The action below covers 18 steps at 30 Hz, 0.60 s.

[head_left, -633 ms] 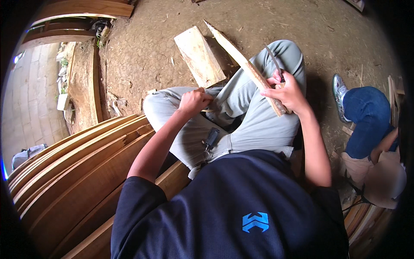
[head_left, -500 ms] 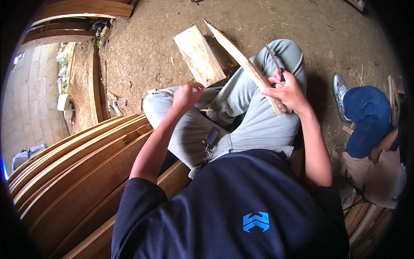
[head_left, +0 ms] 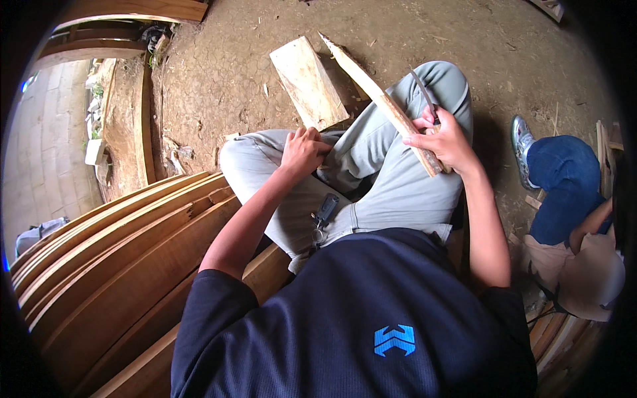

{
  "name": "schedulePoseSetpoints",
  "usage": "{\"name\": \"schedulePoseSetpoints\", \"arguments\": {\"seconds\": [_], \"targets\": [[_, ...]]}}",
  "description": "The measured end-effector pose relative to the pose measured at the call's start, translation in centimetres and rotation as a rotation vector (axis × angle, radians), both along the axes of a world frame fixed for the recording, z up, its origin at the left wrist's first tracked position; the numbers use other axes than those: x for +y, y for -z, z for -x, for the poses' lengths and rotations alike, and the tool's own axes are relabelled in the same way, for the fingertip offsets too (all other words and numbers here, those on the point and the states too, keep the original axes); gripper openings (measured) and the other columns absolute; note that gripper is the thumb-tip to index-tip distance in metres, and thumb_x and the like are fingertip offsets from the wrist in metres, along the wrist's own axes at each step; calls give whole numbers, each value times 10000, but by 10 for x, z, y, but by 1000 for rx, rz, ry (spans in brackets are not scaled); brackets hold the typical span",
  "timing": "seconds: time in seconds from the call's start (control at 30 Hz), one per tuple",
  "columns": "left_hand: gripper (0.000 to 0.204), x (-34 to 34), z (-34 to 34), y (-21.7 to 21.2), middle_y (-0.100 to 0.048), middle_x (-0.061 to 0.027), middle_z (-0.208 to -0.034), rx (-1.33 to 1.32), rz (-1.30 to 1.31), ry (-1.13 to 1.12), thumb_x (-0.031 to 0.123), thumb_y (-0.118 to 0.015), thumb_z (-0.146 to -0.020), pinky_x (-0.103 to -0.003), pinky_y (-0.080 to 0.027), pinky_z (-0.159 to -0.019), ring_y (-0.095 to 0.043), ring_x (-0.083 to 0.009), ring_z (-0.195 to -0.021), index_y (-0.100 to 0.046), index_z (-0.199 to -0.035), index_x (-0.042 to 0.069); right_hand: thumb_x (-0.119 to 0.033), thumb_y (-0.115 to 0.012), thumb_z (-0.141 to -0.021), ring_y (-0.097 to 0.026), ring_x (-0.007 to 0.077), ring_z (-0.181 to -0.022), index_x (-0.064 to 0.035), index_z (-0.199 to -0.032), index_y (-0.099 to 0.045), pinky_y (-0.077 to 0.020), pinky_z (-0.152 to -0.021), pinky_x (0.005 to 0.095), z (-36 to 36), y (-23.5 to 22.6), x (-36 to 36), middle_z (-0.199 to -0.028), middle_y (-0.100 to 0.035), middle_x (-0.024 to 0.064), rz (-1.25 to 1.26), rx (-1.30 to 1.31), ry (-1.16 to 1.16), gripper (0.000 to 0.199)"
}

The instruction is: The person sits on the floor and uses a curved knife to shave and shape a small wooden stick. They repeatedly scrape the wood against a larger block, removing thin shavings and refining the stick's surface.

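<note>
Mid-whittling, my right hand (head_left: 446,140) gripped the pointed stake (head_left: 381,103) and a thin blade (head_left: 423,91) at two o'clock, my left hand (head_left: 302,151) lay loosely curled and empty on my thigh, and I judged it must steady the stake next.

Ahead of our knees we have open dirt floor (head_left: 219,79), broken only by a pale wooden block (head_left: 308,83) lying just beyond them. The long pointed stake (head_left: 378,99) slants across our right leg, its tip reaching past that block. To our left, stacked planks (head_left: 113,265) wall off the side. On our right, a seated person's blue-trousered leg (head_left: 561,179) crowds close.
</note>
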<state>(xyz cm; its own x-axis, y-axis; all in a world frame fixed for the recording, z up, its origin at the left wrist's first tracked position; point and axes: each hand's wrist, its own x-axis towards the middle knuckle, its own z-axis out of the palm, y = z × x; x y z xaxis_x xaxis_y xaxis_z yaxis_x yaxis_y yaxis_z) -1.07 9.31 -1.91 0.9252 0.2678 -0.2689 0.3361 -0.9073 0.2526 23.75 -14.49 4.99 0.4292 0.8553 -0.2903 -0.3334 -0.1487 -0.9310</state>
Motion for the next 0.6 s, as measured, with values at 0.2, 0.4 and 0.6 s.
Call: {"name": "schedulePoseSetpoints", "arguments": {"seconds": [0.2, 0.4, 0.6], "targets": [[181, 27, -3, 10, -661, -53, -948, -99, 88, 32, 175, -678, -761, -421, -495, -796, -627, -271, -947, -748, -921, 224, 26, -779, -774, -616, 89, -806, -105, -863, -346, -515, -670, 240, -4, 3, -1, -916, -622, 97, 13, -21, -31, 462], [341, 78, 5, -13, -704, -125, -841, -506, -209, -510, 6, -579, -802, -430, -538, -679, -669, -338, -721, -674, -1102, 140, 32, -773, -775, -625, 105, -834, -106, -869, -348, -524, -697, 242, -2, -1, 0, -914, -618, 98, 2, 9, -25, 456], [288, 27, 20, -24, -713, -67, -817, 34, 353, -133, 260, -728, -767, -378, -542, -685, -690, -236, -741, -713, -1042, 174, 45, -754, -782, -610, 103, -845, -111, -880, -347, -519, -716, 247, -3, -1, -1, -923, -601, 95, 18, 1, -37, 447]]}}
